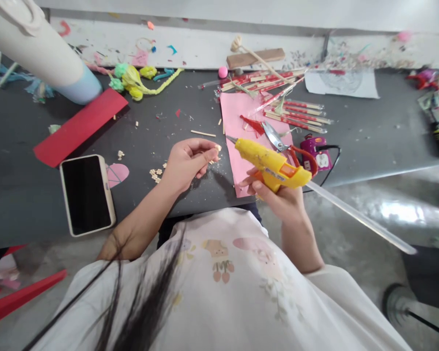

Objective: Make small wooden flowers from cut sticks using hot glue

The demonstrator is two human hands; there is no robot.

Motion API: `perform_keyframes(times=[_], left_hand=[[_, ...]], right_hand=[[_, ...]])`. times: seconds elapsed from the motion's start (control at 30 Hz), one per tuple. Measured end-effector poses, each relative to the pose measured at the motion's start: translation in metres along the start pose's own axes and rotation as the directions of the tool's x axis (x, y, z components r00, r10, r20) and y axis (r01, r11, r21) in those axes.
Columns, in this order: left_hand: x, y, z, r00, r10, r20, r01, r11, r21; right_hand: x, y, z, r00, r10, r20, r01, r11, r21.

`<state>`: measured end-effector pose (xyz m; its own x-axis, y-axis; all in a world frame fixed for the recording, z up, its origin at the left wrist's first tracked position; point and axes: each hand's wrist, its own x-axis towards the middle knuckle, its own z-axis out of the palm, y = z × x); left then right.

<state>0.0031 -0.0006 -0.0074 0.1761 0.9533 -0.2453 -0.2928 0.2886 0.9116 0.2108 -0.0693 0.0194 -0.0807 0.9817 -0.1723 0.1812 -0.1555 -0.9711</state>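
My left hand [193, 163] pinches a small pale piece [218, 147] between thumb and fingertips, above the dark table [157, 141]. What that piece is made of I cannot tell. My right hand [278, 195] is wrapped round the handle of a yellow glue gun [269, 163], whose nozzle points left toward the pinched piece but stays apart from it. A long clear glue stick [362, 217] juts from the gun's rear. Below the gun lies a pink sheet [237, 146]. Several small pale pieces [155, 175] are scattered beside my left wrist.
Red-handled scissors [274, 136] and a purple box [316, 152] with a black cord lie beyond the gun. Several wrapped chopsticks [296, 114] are behind. On the left are a phone [88, 195], a red box [80, 126] and a tall bottle [54, 53].
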Motion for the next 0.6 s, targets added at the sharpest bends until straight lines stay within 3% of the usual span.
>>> perform_keyframes(times=[0.3,0.6], left_hand=[[0.0001,-0.0029,-0.0025,0.996,0.082,-0.040,-0.081,0.996,0.039],[-0.0006,-0.0067,-0.0040,0.995,0.090,-0.045,-0.088,0.994,0.060]], right_hand=[[-0.0089,0.0048,-0.0075,0.989,-0.031,0.145,0.044,0.995,-0.086],[-0.0098,0.0064,-0.0099,0.985,-0.096,0.144,0.106,0.992,-0.070]])
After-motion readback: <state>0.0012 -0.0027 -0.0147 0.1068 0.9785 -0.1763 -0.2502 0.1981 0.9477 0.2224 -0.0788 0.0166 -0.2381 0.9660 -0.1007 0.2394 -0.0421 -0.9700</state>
